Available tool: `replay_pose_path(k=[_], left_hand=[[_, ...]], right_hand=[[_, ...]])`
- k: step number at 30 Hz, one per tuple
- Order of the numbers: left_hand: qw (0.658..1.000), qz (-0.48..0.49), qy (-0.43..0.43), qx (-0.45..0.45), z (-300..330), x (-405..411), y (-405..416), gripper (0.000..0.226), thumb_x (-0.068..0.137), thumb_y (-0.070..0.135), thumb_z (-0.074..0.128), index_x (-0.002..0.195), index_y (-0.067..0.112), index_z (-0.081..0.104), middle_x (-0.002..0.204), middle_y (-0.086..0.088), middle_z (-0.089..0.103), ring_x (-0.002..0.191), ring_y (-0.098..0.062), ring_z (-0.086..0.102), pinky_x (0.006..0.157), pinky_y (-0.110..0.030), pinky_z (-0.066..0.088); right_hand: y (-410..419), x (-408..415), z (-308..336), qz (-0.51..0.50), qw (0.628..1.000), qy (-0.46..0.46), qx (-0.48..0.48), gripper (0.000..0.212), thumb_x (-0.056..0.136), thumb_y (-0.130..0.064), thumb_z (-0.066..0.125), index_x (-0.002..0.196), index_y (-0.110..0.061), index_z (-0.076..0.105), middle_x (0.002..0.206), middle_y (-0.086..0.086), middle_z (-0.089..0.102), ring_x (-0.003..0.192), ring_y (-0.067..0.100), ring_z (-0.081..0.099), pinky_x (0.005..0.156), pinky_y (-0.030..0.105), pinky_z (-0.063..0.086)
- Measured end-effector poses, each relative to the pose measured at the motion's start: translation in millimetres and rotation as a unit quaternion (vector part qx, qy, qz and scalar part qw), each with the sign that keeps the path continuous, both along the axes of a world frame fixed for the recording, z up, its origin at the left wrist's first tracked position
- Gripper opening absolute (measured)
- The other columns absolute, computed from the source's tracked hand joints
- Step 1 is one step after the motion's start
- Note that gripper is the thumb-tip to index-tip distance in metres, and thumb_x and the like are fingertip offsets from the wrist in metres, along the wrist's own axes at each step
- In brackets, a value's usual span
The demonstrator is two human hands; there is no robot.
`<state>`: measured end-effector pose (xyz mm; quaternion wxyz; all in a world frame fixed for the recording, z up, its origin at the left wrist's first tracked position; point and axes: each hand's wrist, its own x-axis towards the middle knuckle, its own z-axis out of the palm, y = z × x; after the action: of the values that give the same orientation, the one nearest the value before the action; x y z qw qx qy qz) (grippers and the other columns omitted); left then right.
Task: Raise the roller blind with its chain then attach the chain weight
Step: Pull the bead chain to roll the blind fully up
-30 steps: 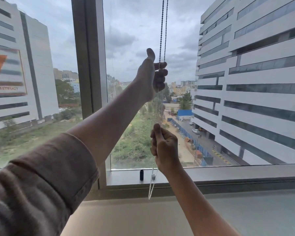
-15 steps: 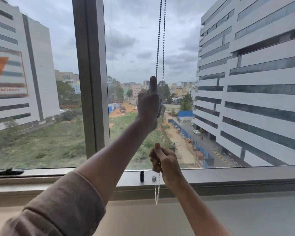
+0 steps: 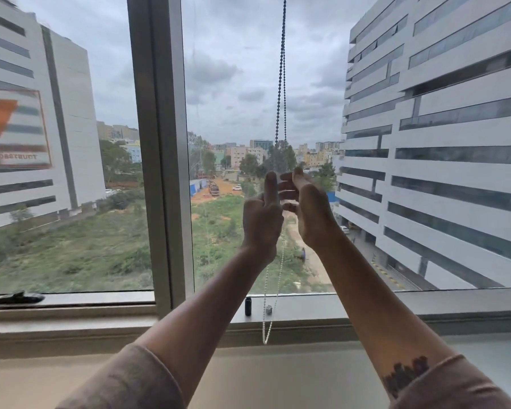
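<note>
The beaded chain hangs in two strands from above the frame, in front of the right window pane. Its loop ends just below the sill. My left hand is raised at mid height, forefinger pointing up and the other fingers curled on the chain. Just right of it, my right hand has its fingers spread beside the strands and grips nothing. A small black cylinder, the chain weight, stands on the sill with a small grey piece next to it. The blind itself is out of view above.
A thick grey window post stands left of the chain. A black window handle lies on the left pane's lower frame. The window sill runs across, with a pale ledge below it. Buildings show outside.
My left hand has come down with the chain from high up to mid height. My right hand has let go low on the chain, risen beside the left and spread its fingers.
</note>
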<state>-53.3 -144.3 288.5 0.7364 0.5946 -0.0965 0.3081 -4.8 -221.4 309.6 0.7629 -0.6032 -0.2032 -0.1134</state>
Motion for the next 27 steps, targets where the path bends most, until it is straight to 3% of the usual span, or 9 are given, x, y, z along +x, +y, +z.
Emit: replay_pose_path(k=[2, 4, 7, 10, 13, 17, 20, 23, 27], left_hand=[[1.0, 0.012, -0.011, -0.002, -5, 9, 2, 0.068, 0.114, 0.047, 0.046, 0.068, 0.0, 0.066, 0.04, 0.013, 0.045, 0.034, -0.002, 0.038, 0.043, -0.027, 0.027], [1.0, 0.024, -0.01, 0.004, -8, 14, 3, 0.074, 0.106, 0.063, 0.05, 0.049, 0.016, 0.05, 0.047, 0.005, 0.035, 0.041, -0.015, 0.027, 0.05, -0.033, 0.018], [0.999, 0.039, -0.01, 0.007, -7, 14, 2, 0.068, 0.089, 0.08, 0.053, 0.054, 0.026, 0.031, 0.062, -0.012, 0.024, 0.052, -0.017, 0.02, 0.052, -0.04, 0.015], [0.999, 0.043, -0.008, 0.012, -8, 15, 1, 0.068, 0.085, 0.084, 0.052, 0.057, 0.027, 0.026, 0.065, -0.012, 0.024, 0.052, -0.019, 0.019, 0.052, -0.039, 0.015], [0.999, 0.041, -0.002, 0.014, -10, 18, 1, 0.069, 0.085, 0.084, 0.051, 0.057, 0.027, 0.026, 0.062, -0.009, 0.022, 0.052, -0.018, 0.019, 0.052, -0.04, 0.014], [0.999, 0.038, -0.003, 0.015, -12, 24, 3, 0.076, 0.085, 0.086, 0.05, 0.057, 0.018, 0.031, 0.06, -0.01, 0.024, 0.052, -0.02, 0.021, 0.052, -0.041, 0.015], [0.999, 0.033, -0.004, 0.011, -14, 27, 4, 0.089, 0.084, 0.087, 0.048, 0.062, 0.002, 0.035, 0.062, -0.011, 0.028, 0.052, -0.021, 0.022, 0.053, -0.042, 0.015], [0.999, 0.03, -0.006, 0.013, -16, 27, 4, 0.093, 0.084, 0.087, 0.047, 0.064, -0.003, 0.033, 0.062, -0.011, 0.03, 0.055, -0.027, 0.023, 0.052, -0.046, 0.017], [1.0, 0.025, -0.007, 0.009, -18, 26, 6, 0.082, 0.085, 0.083, 0.048, 0.06, 0.006, 0.038, 0.057, -0.011, 0.027, 0.05, -0.022, 0.024, 0.05, -0.046, 0.018]], right_hand=[[4, -4, 22, 0.006, 1.0, -0.006, -0.001, 0.035, 0.114, -0.033, 0.042, 0.113, -0.009, 0.067, 0.097, 0.009, 0.075, 0.085, 0.023, 0.07, 0.082, 0.042, 0.052], [9, -9, 43, 0.016, 1.0, -0.002, 0.007, 0.035, 0.114, -0.033, 0.043, 0.115, -0.006, 0.067, 0.098, 0.012, 0.074, 0.083, 0.023, 0.07, 0.08, 0.039, 0.053], [14, -14, 73, 0.031, 0.999, 0.005, 0.012, 0.041, 0.114, -0.035, 0.043, 0.12, -0.003, 0.067, 0.096, 0.011, 0.076, 0.08, 0.025, 0.07, 0.072, 0.035, 0.052], [19, -19, 99, 0.046, 0.998, -0.002, 0.03, 0.04, 0.114, -0.037, 0.041, 0.114, -0.006, 0.066, 0.088, 0.008, 0.074, 0.069, 0.021, 0.065, 0.066, 0.032, 0.049], [24, -22, 112, 0.052, 0.996, -0.012, 0.07, 0.037, 0.114, -0.032, 0.043, 0.108, -0.005, 0.067, 0.071, 0.003, 0.058, 0.052, 0.014, 0.046, 0.048, 0.025, 0.035], [31, -25, 109, 0.039, 0.994, -0.04, 0.091, 0.027, 0.111, -0.012, 0.04, 0.101, -0.005, 0.064, 0.051, -0.007, 0.039, 0.041, 0.009, 0.022, 0.045, 0.023, 0.016], [36, -25, 100, 0.017, 0.993, -0.05, 0.103, 0.027, 0.101, 0.001, 0.037, 0.089, -0.01, 0.059, 0.049, -0.007, 0.034, 0.042, 0.012, 0.019, 0.047, 0.022, 0.015], [39, -26, 93, 0.012, 0.992, -0.061, 0.109, 0.026, 0.104, -0.002, 0.04, 0.086, -0.011, 0.056, 0.052, -0.004, 0.032, 0.042, 0.012, 0.019, 0.047, 0.022, 0.016], [40, -25, 82, 0.018, 0.992, -0.063, 0.104, 0.029, 0.11, -0.012, 0.044, 0.083, -0.013, 0.055, 0.055, -0.002, 0.032, 0.042, 0.012, 0.019, 0.044, 0.02, 0.018]])
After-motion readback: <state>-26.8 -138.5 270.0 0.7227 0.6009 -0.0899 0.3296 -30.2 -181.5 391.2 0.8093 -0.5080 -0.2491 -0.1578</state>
